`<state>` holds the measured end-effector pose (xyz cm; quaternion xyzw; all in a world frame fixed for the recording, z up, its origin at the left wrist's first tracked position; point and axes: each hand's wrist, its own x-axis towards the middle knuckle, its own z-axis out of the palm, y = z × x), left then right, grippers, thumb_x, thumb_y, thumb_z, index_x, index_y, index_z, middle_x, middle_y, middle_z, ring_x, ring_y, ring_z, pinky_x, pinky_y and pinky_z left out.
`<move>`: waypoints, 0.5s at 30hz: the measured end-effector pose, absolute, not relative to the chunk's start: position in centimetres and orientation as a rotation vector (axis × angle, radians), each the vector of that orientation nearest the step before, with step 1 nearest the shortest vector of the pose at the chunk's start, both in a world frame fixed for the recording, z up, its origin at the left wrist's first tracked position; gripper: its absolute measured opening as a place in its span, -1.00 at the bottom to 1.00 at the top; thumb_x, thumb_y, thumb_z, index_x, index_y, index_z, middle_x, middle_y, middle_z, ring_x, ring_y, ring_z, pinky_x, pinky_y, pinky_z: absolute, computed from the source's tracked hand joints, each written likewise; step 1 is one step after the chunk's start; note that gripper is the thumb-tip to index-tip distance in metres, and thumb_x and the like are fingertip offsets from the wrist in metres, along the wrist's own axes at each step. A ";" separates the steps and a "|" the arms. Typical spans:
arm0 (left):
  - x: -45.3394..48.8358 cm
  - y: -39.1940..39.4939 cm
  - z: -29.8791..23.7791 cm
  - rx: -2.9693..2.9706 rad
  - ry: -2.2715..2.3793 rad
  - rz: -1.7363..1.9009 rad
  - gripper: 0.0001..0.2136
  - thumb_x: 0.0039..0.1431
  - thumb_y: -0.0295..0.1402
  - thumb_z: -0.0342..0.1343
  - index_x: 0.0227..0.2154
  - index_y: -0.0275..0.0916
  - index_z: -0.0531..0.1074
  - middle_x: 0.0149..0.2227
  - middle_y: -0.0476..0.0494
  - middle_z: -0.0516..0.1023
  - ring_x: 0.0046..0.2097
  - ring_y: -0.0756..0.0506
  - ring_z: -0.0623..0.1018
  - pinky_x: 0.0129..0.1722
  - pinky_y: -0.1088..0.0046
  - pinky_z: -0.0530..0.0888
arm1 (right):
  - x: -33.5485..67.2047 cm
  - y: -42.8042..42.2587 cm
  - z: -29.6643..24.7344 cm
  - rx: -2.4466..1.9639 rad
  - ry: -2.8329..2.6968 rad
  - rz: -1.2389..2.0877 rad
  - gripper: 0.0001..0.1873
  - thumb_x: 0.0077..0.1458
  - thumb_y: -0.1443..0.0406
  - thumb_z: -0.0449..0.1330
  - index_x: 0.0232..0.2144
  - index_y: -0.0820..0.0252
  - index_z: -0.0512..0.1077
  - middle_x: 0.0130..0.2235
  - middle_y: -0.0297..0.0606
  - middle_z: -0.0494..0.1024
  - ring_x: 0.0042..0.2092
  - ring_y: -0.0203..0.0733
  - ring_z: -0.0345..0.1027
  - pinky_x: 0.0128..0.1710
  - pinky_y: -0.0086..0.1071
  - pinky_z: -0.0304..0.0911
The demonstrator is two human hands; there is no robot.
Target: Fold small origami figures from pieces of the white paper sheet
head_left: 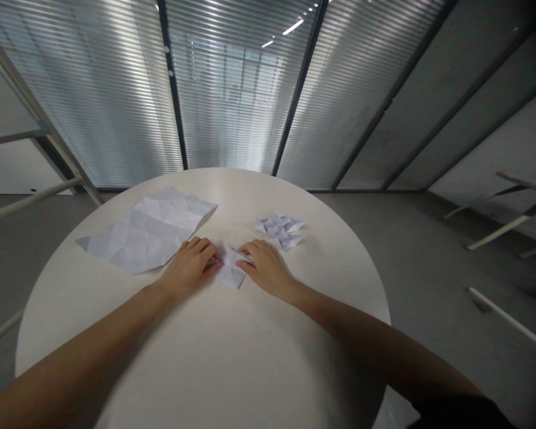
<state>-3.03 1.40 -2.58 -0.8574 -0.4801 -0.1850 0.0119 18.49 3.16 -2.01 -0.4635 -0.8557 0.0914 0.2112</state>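
Note:
A small folded piece of white paper (230, 275) lies on the round white table between my two hands. My left hand (195, 260) is closed on its left edge, thumb and fingers together at the paper. On the other side, my right hand (264, 263) pinches a raised flap at the right edge between thumb and fingers. Just beyond my right hand sits a folded paper star shape (280, 230) with several points. A large creased paper sheet (149, 229) rests past my left hand, its right corner lifted slightly off the table.
The round white table (214, 357) stands before a glass wall with blinds (232, 101). Pale metal bars (31, 199) of a frame are at the left. To the right, furniture legs (500, 231) stand on the grey floor (424, 256).

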 end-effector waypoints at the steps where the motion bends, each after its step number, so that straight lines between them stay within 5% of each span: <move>1: -3.0 1.4 -2.6 -2.669 -1.479 -0.571 -0.79 0.23 -0.24 0.00 -0.18 -0.19 0.42 -0.15 -0.17 0.46 -0.10 -0.18 0.38 -0.15 0.26 0.34 | 18.4 3.1 -2.0 -1.306 -2.360 0.256 -0.73 0.06 0.28 0.24 -0.15 0.18 0.38 -0.21 -0.24 0.48 -0.11 -0.16 0.29 -0.07 -0.27 0.13; 5: -3.1 1.7 -3.0 -2.704 -1.377 -0.534 -0.70 0.28 -0.28 -0.08 0.04 -0.02 0.35 0.07 -0.12 0.40 0.08 -0.20 0.33 0.02 0.14 0.29 | 18.3 3.0 -1.9 -1.390 -2.357 0.268 -0.73 0.09 0.30 0.20 -0.11 0.16 0.39 -0.17 -0.21 0.47 -0.08 -0.16 0.30 -0.03 -0.25 0.13; 15: -3.4 1.7 -3.7 -2.739 -1.410 -0.582 -0.63 0.26 -0.27 -0.06 0.11 -0.13 0.28 0.13 -0.19 0.36 0.18 -0.26 0.26 0.11 0.04 0.24 | 17.8 4.9 -1.3 -1.520 -2.421 0.530 -0.69 -0.02 0.40 0.23 -0.16 0.17 0.40 -0.25 -0.24 0.53 -0.21 -0.17 0.39 -0.19 -0.29 0.20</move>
